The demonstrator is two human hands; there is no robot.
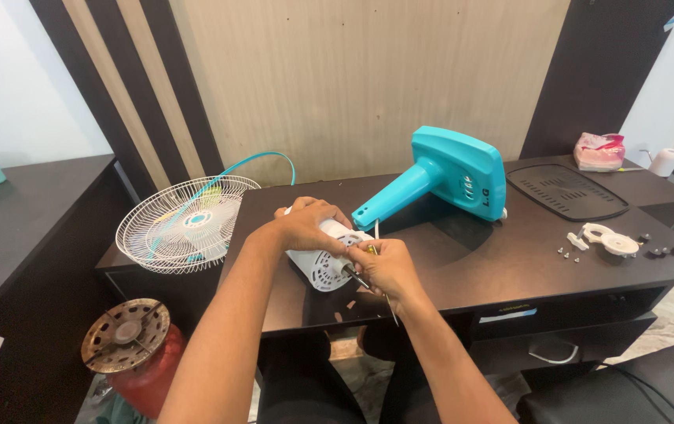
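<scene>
Two bare forearms, no sleeves, watch or rings seen; left hand (305, 224), right hand (388, 267); dark trousers (298, 392) near.

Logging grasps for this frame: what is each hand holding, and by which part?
Left hand grips the white fan motor housing over its top, steadying it on the desk. Right hand holds a screwdriver by its handle, tip at the housing.

Dark glossy desk (470, 267) carried a white vented motor housing (317, 267) near its front edge, a teal fan base (447, 177) lying on its side mid-desk, a black perforated panel (566, 191) toward the back right, white plastic parts (608, 239) and small black knobs (661, 251) at the right edge.
</scene>
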